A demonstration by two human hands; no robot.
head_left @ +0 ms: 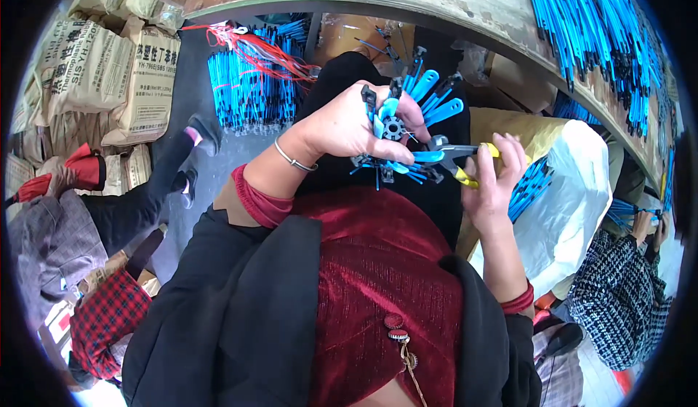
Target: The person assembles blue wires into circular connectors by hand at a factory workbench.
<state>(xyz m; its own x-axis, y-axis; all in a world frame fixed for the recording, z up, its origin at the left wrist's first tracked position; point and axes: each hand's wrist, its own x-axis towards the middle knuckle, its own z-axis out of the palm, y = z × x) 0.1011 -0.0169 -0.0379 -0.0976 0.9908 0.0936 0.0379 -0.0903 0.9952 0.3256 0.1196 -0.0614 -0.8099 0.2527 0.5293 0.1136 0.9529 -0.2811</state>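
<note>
My left hand [356, 127] is closed around a blue-and-black ribbed assembly [393, 126]. A round slotted hub shows at its middle, and flat blue pieces with black ends fan out around it. My left thumb presses along its lower side. In my right hand [496, 181] is a pair of pliers [459, 149] with yellow handles, my fingers wrapped round them. The metal jaws meet the right edge of the assembly at one blue piece. Whether they grip it I cannot tell.
A wooden bench [436, 3] runs across the far side, with blue rods [582, 21] piled at its right. More bundled rods [254, 90] stand on the floor under red straps. Paper sacks [145, 80] are stacked left; a pale sack [574, 189] lies right. People [618, 290] sit on both sides.
</note>
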